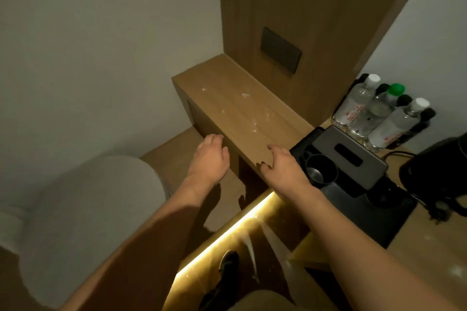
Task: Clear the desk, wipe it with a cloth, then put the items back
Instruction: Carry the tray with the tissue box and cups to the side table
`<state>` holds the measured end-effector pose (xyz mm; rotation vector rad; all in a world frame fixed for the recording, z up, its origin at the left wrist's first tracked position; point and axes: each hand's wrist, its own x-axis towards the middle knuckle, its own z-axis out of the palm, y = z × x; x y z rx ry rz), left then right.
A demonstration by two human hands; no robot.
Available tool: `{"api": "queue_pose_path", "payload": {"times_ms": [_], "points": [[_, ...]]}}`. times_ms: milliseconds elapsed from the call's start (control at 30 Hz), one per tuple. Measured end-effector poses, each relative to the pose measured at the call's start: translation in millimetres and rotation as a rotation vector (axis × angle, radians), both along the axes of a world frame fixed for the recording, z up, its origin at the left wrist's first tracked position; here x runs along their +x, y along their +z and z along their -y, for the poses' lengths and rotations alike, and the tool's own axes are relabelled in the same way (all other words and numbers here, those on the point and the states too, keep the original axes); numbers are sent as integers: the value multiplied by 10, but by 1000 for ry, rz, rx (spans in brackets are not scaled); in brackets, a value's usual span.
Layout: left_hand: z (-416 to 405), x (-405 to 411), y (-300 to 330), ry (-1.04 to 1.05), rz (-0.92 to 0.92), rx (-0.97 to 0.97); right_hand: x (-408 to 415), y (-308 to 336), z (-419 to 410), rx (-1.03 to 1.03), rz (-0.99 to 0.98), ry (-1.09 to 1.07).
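Note:
A narrow wooden desk top runs away from me along a wooden wall panel, with small white crumbs scattered on it. My left hand hovers just off the desk's near left edge, fingers loosely bent and holding nothing. My right hand rests near the desk's front corner, fingers relaxed and holding nothing. Right beside that hand sits a black tray carrying a dark cup and a grey tissue box. No cloth is in view.
Three clear water bottles stand at the back right against the wall. A black kettle with a cord sits at the far right. A pale cushion lies at the left, and a lit strip glows below the desk.

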<state>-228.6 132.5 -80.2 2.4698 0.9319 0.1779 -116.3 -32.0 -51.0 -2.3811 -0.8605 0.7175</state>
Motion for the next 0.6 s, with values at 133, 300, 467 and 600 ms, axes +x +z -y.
{"api": "queue_pose_path", "payload": {"times_ms": [133, 300, 467, 600], "points": [[-63, 531, 3, -166, 4, -20, 234, 4, 106, -8, 6, -193], [381, 1179, -12, -404, -23, -57, 503, 17, 622, -22, 26, -461], [981, 1673, 31, -594, 0, -58, 625, -38, 1242, -17, 23, -679], [1281, 1921, 86, -627, 4, -75, 775, -71, 1661, 20, 0, -789]]}}
